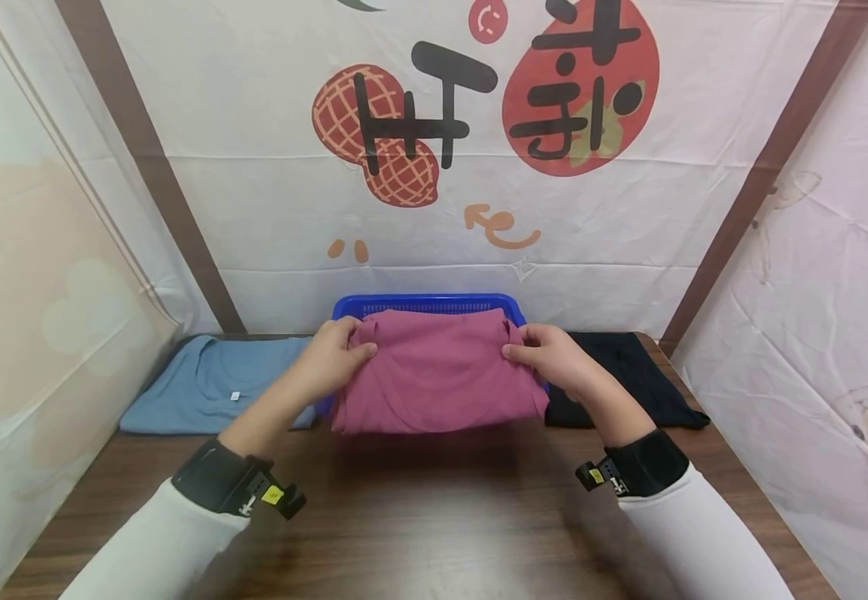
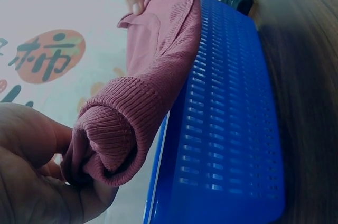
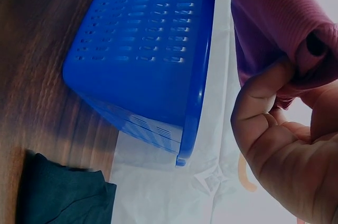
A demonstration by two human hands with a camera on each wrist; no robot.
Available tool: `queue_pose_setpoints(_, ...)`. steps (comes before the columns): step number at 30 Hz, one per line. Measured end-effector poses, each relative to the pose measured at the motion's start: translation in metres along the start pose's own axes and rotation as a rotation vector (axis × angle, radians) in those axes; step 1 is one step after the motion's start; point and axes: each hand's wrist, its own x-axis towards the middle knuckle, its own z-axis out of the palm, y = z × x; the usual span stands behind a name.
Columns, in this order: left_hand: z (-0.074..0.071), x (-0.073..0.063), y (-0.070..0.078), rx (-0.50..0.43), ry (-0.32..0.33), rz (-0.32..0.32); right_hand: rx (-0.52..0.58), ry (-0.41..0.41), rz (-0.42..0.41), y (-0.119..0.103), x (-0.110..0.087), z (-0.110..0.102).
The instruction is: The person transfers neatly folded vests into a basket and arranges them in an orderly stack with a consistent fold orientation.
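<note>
A folded pink shirt (image 1: 441,371) is held up in front of and above a blue plastic basket (image 1: 426,300). My left hand (image 1: 332,357) pinches its left end between thumb and fingers. At the opposite end my right hand (image 1: 550,357) pinches it in the same way. In the left wrist view the shirt (image 2: 158,65) shows a rolled ribbed edge close to the left hand (image 2: 37,166). The right wrist view has the right hand (image 3: 290,123) gripping the other rolled end, beside the perforated basket wall (image 3: 137,81). The basket's inside is hidden by the shirt.
A folded blue-grey shirt (image 1: 217,383) lies on the wooden table (image 1: 434,517) left of the basket. On the right lies a folded black garment (image 1: 621,379). Behind the table hangs a printed white cloth (image 1: 269,208), with more cloth along both sides.
</note>
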Motion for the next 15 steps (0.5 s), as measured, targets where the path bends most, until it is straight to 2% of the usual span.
queue_pose_setpoints(15, -0.0045, 0.0111, 0.0034, 0.019, -0.013, -0.029, 0.010, 0.009, 0.027, -0.0017, 0.0091, -0.0050)
